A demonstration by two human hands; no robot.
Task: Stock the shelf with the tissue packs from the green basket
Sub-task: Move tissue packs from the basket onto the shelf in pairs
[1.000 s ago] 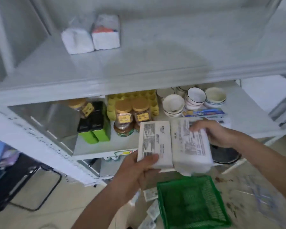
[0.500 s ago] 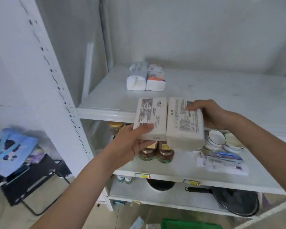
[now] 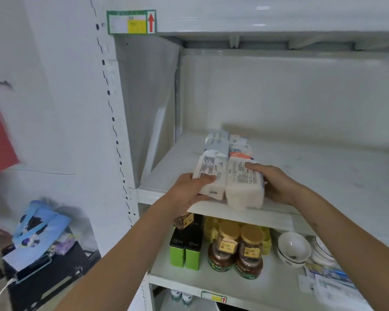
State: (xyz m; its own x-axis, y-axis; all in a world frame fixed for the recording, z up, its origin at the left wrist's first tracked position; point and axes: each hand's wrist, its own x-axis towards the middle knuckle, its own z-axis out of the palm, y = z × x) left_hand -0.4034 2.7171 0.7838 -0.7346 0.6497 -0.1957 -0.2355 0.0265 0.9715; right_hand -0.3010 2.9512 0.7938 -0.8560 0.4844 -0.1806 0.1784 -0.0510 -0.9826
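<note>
My left hand (image 3: 186, 191) grips a white tissue pack (image 3: 209, 176) with a printed label, and my right hand (image 3: 276, 184) grips a second white tissue pack (image 3: 243, 182) beside it. Both packs sit side by side at the front edge of the white shelf (image 3: 323, 176), their near ends hanging over the lip. Directly behind them on the shelf stand two more tissue packs (image 3: 227, 144), one bluish and one with an orange band. The green basket is out of view.
The shelf below holds green-and-black tins (image 3: 185, 250), gold-lidded jars (image 3: 238, 248), yellow packs and white bowls (image 3: 293, 248). A perforated white upright (image 3: 117, 142) bounds the shelf's left side. A black chair with a blue bag (image 3: 38, 230) stands on the floor at left.
Both hands have carried the two packs up from over the green basket to the shelf's front edge, close behind the packs standing there. The view has lifted, so the basket dropped out of sight.
</note>
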